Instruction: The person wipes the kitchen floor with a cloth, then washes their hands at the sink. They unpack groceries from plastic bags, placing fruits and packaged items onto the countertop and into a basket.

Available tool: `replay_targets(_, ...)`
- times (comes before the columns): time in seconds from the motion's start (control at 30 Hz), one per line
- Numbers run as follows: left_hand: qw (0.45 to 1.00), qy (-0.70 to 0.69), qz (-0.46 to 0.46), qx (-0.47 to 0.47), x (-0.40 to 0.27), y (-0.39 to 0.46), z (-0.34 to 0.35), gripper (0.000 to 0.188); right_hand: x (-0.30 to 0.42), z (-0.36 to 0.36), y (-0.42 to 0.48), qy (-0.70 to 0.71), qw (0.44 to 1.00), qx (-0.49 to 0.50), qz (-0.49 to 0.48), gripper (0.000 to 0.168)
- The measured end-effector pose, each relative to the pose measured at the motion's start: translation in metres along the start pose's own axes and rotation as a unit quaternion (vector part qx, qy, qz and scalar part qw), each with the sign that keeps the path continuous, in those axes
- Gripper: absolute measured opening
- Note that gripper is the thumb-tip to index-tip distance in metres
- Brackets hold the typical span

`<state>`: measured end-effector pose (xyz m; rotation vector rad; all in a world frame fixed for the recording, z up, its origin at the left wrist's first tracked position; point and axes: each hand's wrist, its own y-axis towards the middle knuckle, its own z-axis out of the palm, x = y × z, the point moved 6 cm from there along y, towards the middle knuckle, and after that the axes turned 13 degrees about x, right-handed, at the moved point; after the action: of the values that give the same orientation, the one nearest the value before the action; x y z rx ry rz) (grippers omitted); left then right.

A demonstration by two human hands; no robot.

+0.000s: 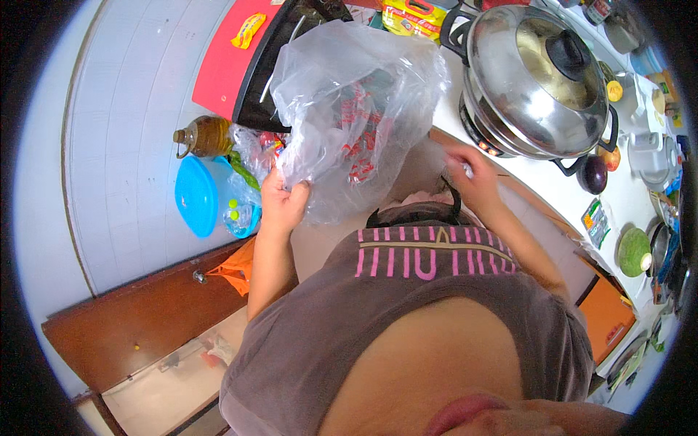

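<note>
My left hand (284, 201) grips the gathered edge of a large clear plastic bag (322, 180). The bag bears red writing and billows out in front of me, crumpled and puffed. To its right, my right hand (474, 177) is slightly blurred, its fingers curled around a small bit of whitish plastic (468, 170). Whether that bit belongs to the bag, I cannot tell. Beyond the right hand, a lidded stainless steel pot (491, 103) stands on a cooker (480, 136) with a lit display.
A red-and-black appliance (223, 60) carries a yellow packet (249, 30). Left of my left hand are an oil bottle (210, 136), a blue-lidded container (195, 197) and a green pepper (244, 170). Along the white counter (567, 201) lie a dark purple vegetable (593, 174) and a green melon-like vegetable (632, 252).
</note>
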<state>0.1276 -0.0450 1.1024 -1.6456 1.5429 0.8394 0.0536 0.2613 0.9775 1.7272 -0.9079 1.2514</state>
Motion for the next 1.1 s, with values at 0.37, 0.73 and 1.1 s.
replay_targets(0.37,0.991,-0.086,0.049,0.085,-0.008,-0.072,-0.058,0.037,0.062,0.216,0.233,-0.388,0.889,0.123,-0.21,0.025)
replay_targets(0.73,0.977,-0.21,0.016,-0.018,0.092,-0.164,-0.123,0.044,-0.009,0.304,0.075,-0.177,0.92,0.345,-0.048,0.028)
replay_targets(1.1,0.976,-0.212,-0.035,-0.017,0.123,-0.099,-0.13,0.048,-0.024,0.24,0.081,0.01,0.966,0.236,0.103,0.032)
